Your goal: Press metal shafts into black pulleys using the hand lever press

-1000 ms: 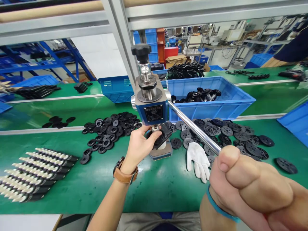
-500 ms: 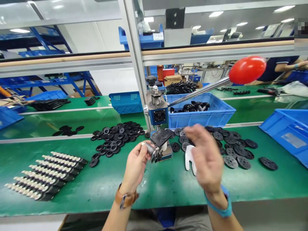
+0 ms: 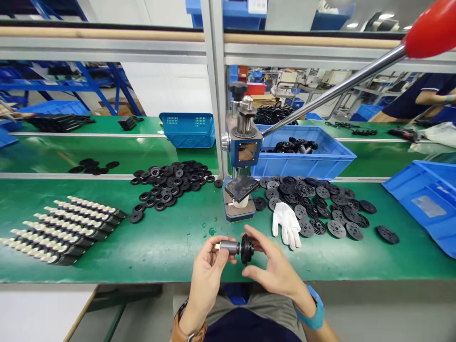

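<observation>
The fingers [image 3: 218, 256] of the left hand [image 3: 208, 270] are clamped on the bare end of a short metal pin [image 3: 228, 246], held level with its long axis running left to right. The right hand [image 3: 276, 273] closes thumb and forefinger, it seems, on the rim of the black disc [image 3: 246, 249] at the pin's right end. Both hang over the counter's [image 3: 160, 256] near edge, straight before the press [image 3: 241, 211].

No legible text, white label [image 3: 257, 5] on top blue bin [image 3: 206, 7] too blurred (nothing readable elsewhere)
</observation>
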A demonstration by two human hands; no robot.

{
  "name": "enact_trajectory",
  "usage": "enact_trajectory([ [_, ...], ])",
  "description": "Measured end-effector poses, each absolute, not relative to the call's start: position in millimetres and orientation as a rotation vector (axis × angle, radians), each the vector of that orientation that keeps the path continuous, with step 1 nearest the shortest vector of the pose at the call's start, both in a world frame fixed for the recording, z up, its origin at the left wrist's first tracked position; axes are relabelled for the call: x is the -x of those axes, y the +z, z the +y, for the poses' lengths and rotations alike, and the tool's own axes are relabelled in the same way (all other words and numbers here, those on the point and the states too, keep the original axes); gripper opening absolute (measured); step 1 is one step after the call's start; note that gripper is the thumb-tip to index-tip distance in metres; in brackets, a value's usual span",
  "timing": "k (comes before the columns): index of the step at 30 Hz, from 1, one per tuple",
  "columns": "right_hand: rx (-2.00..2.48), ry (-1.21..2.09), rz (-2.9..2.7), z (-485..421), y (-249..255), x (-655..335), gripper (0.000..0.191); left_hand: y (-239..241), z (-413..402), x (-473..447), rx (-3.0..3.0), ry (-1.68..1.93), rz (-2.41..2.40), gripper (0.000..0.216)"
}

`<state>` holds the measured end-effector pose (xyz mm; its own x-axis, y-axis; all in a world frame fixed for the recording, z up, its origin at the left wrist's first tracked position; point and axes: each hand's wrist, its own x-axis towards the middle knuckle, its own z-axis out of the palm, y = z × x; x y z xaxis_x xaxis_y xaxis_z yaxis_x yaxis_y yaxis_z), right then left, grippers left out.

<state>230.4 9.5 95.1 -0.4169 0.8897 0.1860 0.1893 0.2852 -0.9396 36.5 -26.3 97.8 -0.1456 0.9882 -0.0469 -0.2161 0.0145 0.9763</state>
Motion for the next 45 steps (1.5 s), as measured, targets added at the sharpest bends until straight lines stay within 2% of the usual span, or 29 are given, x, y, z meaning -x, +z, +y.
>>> enact_trajectory([
  [3, 0.981, 1.242, -1.858, 5, 98, -235, 0.077, 97, -34, -28, -1.305, 1.259, 1.296, 0.021],
  [8, 0.896, 1.176, -1.995, 1, 106, -247, 0.076, 98, -43, -11, -2.213, 0.883, 1.363, 0.019],
  [12, 0.807, 1.193, -2.048, 1, 106, -250, 0.077, 97, -47, -13, -2.441, 0.75, 1.344, 0.011],
  [22, 0.738, 1.243, -2.098, 6, 85, -253, 0.081, 96, -51, -24, -2.432, 0.663, 1.412, 0.013],
  [26, 0.85, 1.22, -2.098, 5, 87, -247, 0.085, 92, -45, -17, -2.388, 0.62, 1.389, 0.011],
  [27, 0.917, 1.242, -2.09, 6, 89, -246, 0.078, 91, -43, -14, -2.355, 0.629, 1.391, 0.011],
  [29, 1.062, 1.415, -2.055, 7, 92, -246, 0.052, 88, -39, -8, -2.254, 0.68, 1.402, 0.012],
  [30, 1.129, 1.508, -2.014, 8, 93, -246, 0.055, 86, -38, -5, -2.197, 0.716, 1.408, 0.013],
  [32, 1.217, 1.544, -1.933, 10, 94, -248, 0.074, 81, -37, 0, -2.108, 0.782, 1.421, 0.014],
  [33, 1.238, 1.48, -1.903, 11, 94, -248, 0.073, 79, -37, 1, -2.083, 0.802, 1.425, 0.016],
  [35, 1.199, 1.291, -1.873, 10, 95, -246, 0.054, 75, -37, 1, -2.062, 0.805, 1.419, 0.017],
  [36, 1.142, 1.235, -1.886, 8, 95, -244, 0.051, 74, -37, 0, -2.06, 0.792, 1.414, 0.018],
  [39, 0.992, 1.197, -1.97, 1, 93, -237, 0.077, 71, -37, -7, -2.079, 0.755, 1.405, 0.017],
  [40, 0.998, 1.207, -1.977, -1, 90, -235, 0.079, 69, -37, -9, -2.087, 0.751, 1.403, 0.016],
  [43, 1.124, 1.389, -1.785, -3, 77, -233, 0.066, 62, -35, -16, -2.076, 0.781, 1.382, 0.016],
  [45, 1.138, 1.604, -1.489, 3, 72, -240, 0.058, 57, -31, -18, -2.011, 0.839, 1.398, 0.028],
])
